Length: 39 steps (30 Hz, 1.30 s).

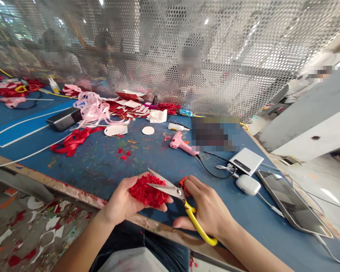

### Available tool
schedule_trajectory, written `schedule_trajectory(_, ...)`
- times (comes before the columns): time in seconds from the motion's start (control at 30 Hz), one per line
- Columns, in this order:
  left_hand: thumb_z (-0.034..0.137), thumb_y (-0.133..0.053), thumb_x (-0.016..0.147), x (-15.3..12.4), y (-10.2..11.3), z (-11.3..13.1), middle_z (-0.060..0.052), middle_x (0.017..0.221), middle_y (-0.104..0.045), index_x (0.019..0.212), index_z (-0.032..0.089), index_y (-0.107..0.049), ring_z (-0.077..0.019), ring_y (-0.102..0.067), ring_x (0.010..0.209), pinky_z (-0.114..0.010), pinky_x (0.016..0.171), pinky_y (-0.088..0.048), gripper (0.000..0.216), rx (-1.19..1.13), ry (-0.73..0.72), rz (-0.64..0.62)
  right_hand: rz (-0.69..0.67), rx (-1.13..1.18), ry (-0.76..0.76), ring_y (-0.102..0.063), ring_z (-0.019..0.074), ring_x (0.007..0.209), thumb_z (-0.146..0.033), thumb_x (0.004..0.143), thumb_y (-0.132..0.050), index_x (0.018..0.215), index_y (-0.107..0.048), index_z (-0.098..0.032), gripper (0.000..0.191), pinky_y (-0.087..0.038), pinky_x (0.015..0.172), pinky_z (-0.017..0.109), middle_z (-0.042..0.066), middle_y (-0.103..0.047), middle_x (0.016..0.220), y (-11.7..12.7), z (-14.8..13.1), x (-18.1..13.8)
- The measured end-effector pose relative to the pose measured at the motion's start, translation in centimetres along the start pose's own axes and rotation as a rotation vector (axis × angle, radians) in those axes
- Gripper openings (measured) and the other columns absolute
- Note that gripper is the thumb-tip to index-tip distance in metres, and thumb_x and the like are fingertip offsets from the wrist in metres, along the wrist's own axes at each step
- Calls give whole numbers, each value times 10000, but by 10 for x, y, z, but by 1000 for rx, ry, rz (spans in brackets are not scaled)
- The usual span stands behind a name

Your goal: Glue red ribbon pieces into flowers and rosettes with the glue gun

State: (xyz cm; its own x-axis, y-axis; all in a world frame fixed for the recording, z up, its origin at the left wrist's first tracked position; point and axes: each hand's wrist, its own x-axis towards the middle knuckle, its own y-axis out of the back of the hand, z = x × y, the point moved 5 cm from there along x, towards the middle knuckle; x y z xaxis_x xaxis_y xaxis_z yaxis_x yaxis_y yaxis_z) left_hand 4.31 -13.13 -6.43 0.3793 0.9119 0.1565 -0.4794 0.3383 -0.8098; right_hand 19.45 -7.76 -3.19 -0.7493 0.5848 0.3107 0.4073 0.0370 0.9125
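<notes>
Two hands meet at the blades: our left hand (pixel 123 198) cradles a red ruffled bundle (pixel 147 190), fingers curled beneath it; our right hand (pixel 208 206) grips scissors (pixel 172 190), parted over it. We could nick our left fingertips, which poke out just below the blades, or cut too deep should the ruffles shift. Past our fingers, the scuffed blue table (pixel 155 158) meets a perforated screen (pixel 229 68); scraps (pixel 52 223) litter the floor (pixel 0 217) below, leftward.
</notes>
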Motion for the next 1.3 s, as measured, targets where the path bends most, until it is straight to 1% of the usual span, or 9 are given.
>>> schedule_trajectory(0.13, 450, -478, 848, 1, 0, -3, -142, 925, -724, 1051, 119, -677, -317, -677, 860, -442, 866, -427, 437, -24, 19, -5, 11, -7, -7, -342, 95, 455, -788, 694, -410, 644, -397, -220, 570, -291, 444, 230, -18, -429, 614, 1, 1, -1)
schedule_trajectory(0.33, 443, -473, 849, 0, 2, -2, -148, 918, -724, 1049, 108, -670, -313, -677, 842, -423, 832, -434, 438, 8, 28, 8, -5, -106, -5, -373, 103, 457, -756, 704, -439, 667, -458, -207, 550, -299, 452, 234, -12, -438, 608, 3, 1, -3)
schedule_trajectory(0.47, 424, -454, 867, -1, 3, -1, -148, 941, -720, 1052, 107, -659, -296, -673, 856, -384, 816, -431, 420, 76, 44, -5, -18, -175, 47, -451, 143, 542, -771, 680, -441, 776, -520, -166, 617, -358, 486, 255, 38, -482, 710, 3, -6, -1)
schedule_trajectory(0.57, 409, -431, 884, -4, 4, 0, -134, 942, -721, 1057, 120, -651, -287, -673, 853, -387, 831, -420, 402, 117, 49, 3, -5, -168, 73, -464, 159, 570, -760, 698, -428, 831, -532, -151, 632, -373, 497, 264, 45, -480, 724, 3, -8, -1)
schedule_trajectory(0.73, 400, -430, 887, -4, 4, 2, -118, 919, -725, 1067, 134, -642, -284, -671, 846, -409, 853, -409, 385, 173, 58, 35, 2, -97, 54, -399, 124, 511, -740, 734, -404, 690, -485, -194, 554, -347, 486, 247, 16, -457, 659, 3, -5, -4)
schedule_trajectory(0.87, 415, -438, 878, -1, 4, 6, -130, 923, -720, 1038, 120, -657, -293, -666, 845, -394, 789, -441, 401, 207, 65, 57, -1, -100, 28, -386, 113, 488, -752, 722, -410, 632, -457, -202, 559, -323, 467, 238, 9, -450, 630, 3, -2, -6)
schedule_trajectory(1.03, 398, -443, 875, 0, 5, 8, -130, 928, -719, 1022, 116, -672, -281, -670, 815, -359, 732, -456, 392, 218, 71, 65, -5, -104, 10, -363, 101, 455, -763, 714, -410, 611, -447, -205, 568, -296, 450, 240, 3, -444, 613, 3, -1, -6)
schedule_trajectory(1.17, 388, -425, 889, -2, 6, 8, -110, 929, -723, 1046, 142, -668, -269, -674, 797, -363, 749, -450, 380, 214, 56, 55, -25, -93, 23, -391, 115, 480, -820, 675, -374, 653, -463, -201, 626, -310, 463, 248, 9, -458, 635, 2, -5, -5)
schedule_trajectory(1.3, 387, -415, 895, -4, 5, 8, -114, 916, -725, 1068, 135, -656, -278, -671, 811, -392, 788, -437, 389, 248, 59, 51, -27, -93, 13, -460, 146, 551, -816, 643, -427, 773, -496, -178, 655, -356, 497, 258, 30, -491, 706, 2, -8, -2)
